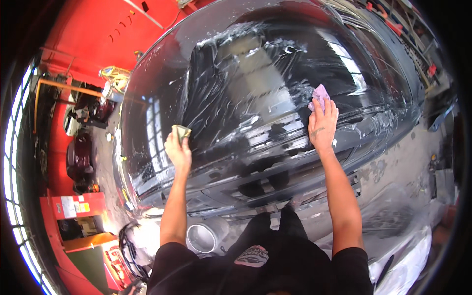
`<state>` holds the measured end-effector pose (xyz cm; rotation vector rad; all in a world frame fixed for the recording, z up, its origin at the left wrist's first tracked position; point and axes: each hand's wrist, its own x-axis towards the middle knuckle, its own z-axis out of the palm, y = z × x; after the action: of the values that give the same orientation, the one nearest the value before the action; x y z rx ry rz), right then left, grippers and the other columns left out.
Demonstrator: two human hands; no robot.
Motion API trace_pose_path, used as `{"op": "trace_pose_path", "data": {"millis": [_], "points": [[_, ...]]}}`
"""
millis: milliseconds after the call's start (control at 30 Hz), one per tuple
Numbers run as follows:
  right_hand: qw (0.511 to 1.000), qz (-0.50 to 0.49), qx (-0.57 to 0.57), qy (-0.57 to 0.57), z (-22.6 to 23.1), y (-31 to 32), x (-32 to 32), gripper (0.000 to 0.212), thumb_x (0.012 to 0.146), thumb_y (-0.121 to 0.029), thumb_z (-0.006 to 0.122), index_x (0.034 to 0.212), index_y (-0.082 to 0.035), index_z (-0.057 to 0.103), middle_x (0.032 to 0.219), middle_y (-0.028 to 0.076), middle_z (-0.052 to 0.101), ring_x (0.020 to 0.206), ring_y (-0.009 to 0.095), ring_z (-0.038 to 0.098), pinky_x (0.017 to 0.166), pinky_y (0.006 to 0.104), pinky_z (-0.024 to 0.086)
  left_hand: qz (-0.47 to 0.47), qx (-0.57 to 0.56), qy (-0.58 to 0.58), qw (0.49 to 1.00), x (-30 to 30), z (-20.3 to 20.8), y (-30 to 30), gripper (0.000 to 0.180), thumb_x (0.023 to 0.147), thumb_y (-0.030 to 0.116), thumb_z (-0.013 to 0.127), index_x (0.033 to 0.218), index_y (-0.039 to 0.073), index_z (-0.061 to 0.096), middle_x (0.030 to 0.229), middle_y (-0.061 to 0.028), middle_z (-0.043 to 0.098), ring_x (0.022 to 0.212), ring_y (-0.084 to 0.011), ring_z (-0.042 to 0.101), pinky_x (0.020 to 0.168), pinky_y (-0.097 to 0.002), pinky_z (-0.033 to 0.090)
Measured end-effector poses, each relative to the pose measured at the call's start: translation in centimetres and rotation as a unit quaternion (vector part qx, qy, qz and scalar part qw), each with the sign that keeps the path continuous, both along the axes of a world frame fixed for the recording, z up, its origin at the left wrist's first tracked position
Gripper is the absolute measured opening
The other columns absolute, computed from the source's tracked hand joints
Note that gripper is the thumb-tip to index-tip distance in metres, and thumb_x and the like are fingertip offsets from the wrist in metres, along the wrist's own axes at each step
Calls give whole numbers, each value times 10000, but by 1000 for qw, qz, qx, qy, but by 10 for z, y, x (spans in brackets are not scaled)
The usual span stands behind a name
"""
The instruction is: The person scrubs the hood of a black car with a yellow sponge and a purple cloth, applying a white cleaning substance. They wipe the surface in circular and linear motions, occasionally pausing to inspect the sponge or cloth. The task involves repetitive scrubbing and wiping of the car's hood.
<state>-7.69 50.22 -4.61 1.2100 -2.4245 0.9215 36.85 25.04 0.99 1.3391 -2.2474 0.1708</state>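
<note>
A glossy black car (236,98) fills the middle of the view, its curved panel wet and streaked with white suds or residue. My left hand (177,150) is closed round a small yellowish block (183,132), perhaps a sanding sponge, at the panel's left part. Farther right, my right hand (323,125) lies on the panel, its fingers pressing a crumpled lilac cloth (320,95) against the surface. White smears surround the cloth. Part of the block is hidden by my fingers.
By my left leg stands a grey bucket (202,239). Clear plastic sheeting (403,236) lies at the lower right. A red cabinet (81,206) and dark red car parts (80,155) line the left side, with a coiled yellow hose (116,78) near the red wall (105,34).
</note>
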Motion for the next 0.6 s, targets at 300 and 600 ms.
{"op": "trace_pose_path", "data": {"millis": [300, 600], "points": [[981, 125, 146, 8, 11, 9, -62, 503, 1092, -378, 561, 1564, -203, 551, 1642, 246, 422, 1519, 477, 393, 1244, 619, 293, 113, -7, 77, 991, 59, -47, 9, 575, 1052, 309, 645, 1585, 128, 532, 1427, -218, 605, 1285, -420, 559, 1080, -539, 408], [982, 79, 128, 115, 10, -137, 66, 510, 1025, -283, 548, 1484, -64, 591, 1535, 212, 554, 1275, 376, 548, 1049, 522, 451, 110, 1, 210, 971, 63, -45, 7, 562, 1075, 319, 617, 1578, 84, 531, 1456, -232, 579, 1341, -416, 533, 1130, -538, 366]]}}
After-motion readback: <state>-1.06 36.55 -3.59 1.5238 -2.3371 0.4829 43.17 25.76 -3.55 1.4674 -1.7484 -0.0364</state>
